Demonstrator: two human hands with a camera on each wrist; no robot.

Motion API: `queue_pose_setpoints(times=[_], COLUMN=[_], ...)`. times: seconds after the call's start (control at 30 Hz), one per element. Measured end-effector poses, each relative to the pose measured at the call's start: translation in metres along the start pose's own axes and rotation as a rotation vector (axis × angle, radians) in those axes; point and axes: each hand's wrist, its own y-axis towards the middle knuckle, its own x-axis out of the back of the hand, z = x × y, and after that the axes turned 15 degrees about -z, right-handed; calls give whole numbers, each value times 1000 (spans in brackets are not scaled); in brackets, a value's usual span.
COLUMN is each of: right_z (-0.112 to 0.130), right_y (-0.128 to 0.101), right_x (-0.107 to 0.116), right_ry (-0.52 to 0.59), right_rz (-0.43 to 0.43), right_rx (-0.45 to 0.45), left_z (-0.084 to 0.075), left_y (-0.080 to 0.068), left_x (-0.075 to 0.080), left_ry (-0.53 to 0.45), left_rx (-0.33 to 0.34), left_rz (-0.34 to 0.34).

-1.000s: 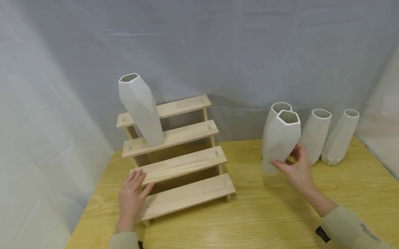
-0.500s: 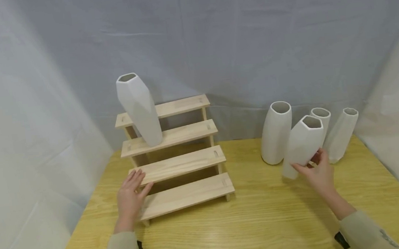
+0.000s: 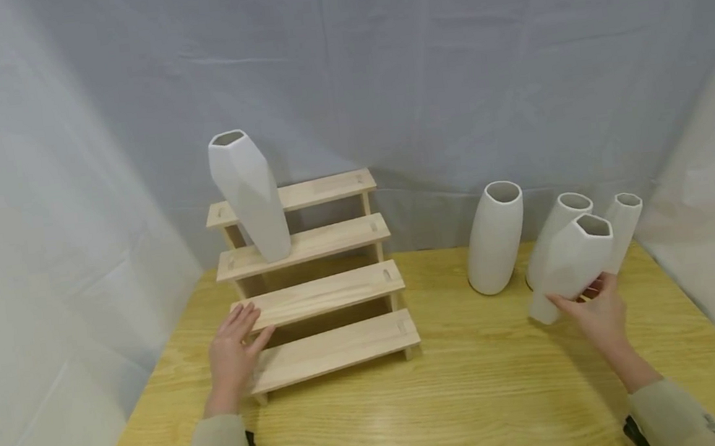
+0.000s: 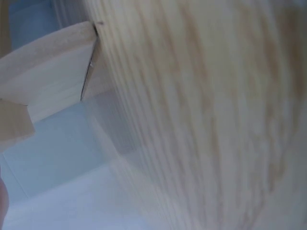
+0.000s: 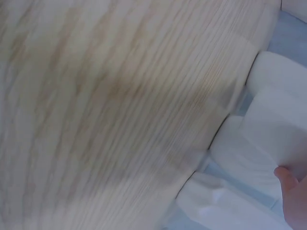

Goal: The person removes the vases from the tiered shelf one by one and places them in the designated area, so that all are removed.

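Faceted vase (image 3: 568,266) clamped in rt grip (image 3: 596,314) (tilted, off table); lt grip (image 3: 233,356) flat on wooden riser (image 3: 325,292).

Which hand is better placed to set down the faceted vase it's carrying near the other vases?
Right. The right hand already grips the faceted vase, tilted by the table vases; the left hand rests on the wooden riser, far off.
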Motion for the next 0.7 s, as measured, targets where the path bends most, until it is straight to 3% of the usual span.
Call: queue_pose_setpoints(times=[0.43,0.6,0.7], right_z=[-4,53,70], right_y=[8,8,8], right_x=[18,37,43], right_ry=[-128,-157,-164], right_rz=[51,100,100], right_rx=[-72,-143,-169], left_z=[1,1,0], left_y=[0,0,0], left_x=[-1,-1,-1], left_ry=[-6,-14,-19], left_rx=[-9,-3,1], left_rz=[-11,-13,-16])
